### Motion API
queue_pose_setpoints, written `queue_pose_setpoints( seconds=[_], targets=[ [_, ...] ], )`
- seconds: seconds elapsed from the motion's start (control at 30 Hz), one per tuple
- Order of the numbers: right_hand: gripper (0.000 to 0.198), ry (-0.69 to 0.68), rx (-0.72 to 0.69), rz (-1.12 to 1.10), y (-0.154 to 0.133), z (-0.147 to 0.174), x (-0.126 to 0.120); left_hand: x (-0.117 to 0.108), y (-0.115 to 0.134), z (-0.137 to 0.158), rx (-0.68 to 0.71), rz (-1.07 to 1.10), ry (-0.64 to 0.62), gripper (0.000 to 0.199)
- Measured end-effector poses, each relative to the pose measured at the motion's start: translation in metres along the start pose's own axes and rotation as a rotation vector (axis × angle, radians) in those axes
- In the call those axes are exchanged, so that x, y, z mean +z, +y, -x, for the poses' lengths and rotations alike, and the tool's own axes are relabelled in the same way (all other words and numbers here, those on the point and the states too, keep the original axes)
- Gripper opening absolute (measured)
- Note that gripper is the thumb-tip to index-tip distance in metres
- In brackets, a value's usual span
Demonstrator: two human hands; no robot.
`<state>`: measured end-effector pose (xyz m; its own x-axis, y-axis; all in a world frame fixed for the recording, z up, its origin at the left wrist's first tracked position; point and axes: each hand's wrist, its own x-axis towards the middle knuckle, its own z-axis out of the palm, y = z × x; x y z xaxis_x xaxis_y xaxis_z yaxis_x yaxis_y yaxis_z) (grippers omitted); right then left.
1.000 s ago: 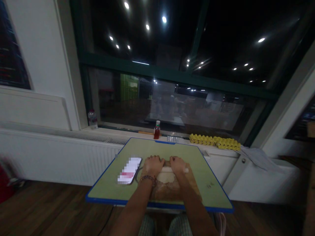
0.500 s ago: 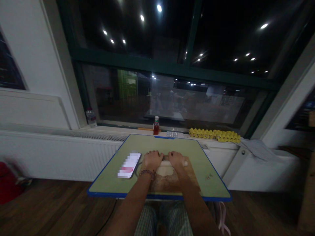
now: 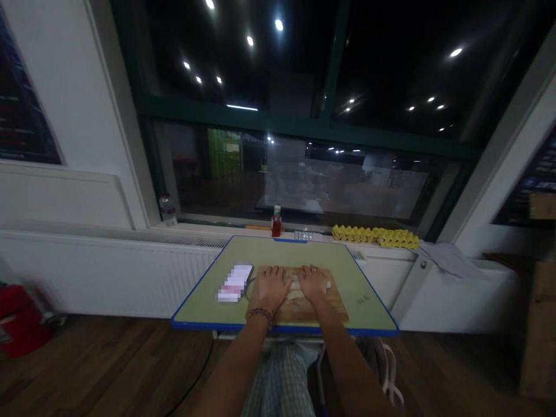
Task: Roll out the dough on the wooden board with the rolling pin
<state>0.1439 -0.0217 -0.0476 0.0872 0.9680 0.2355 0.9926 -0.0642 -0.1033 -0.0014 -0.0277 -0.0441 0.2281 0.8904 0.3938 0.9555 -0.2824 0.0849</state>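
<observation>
A pale rolling pin (image 3: 295, 285) lies crosswise on a wooden board (image 3: 339, 302), partly covered by both hands. My left hand (image 3: 273, 288) rests on its left part, fingers stretched forward over it. On its right part lies my right hand (image 3: 313, 282), fingers likewise extended, with the pin's end showing beyond it. Pale flattened dough (image 3: 296, 295) is on the board between my hands, under and just in front of the pin. The pin's left end is hidden.
The board is on a small green table (image 3: 247, 249) with a blue edge. Left of it lies a lit phone (image 3: 234, 284). On the windowsill are a red bottle (image 3: 276, 223), a clear bottle (image 3: 167, 209) and yellow egg cartons (image 3: 373, 236). A red bucket (image 3: 21, 318) stands at left.
My fingers have gone from curled over the rolling pin to stretched out forward. The pin has come nearer over the dough, covering more of it. The camera view has shifted slightly.
</observation>
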Motion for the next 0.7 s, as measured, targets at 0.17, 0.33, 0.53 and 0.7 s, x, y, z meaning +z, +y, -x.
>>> queue_pose_setpoints(
  seconds=[0.17, 0.33, 0.53, 0.7],
  targets=[
    [0.039, 0.038, 0.001, -0.010, 0.000, 0.008, 0.001, 0.005, 0.000, 0.006, -0.013, 0.014, 0.004, 0.040],
    [0.038, 0.069, -0.034, 0.014, -0.003, 0.006, -0.001, 0.010, -0.001, 0.002, -0.021, 0.020, 0.021, 0.040],
    [0.037, 0.012, -0.067, 0.019, -0.003, -0.009, 0.001, 0.005, -0.002, -0.008, -0.026, 0.033, -0.017, 0.036],
    [0.035, -0.001, -0.053, -0.007, -0.003, -0.025, 0.008, 0.004, -0.004, -0.018, -0.052, 0.041, -0.039, 0.041]
  ],
)
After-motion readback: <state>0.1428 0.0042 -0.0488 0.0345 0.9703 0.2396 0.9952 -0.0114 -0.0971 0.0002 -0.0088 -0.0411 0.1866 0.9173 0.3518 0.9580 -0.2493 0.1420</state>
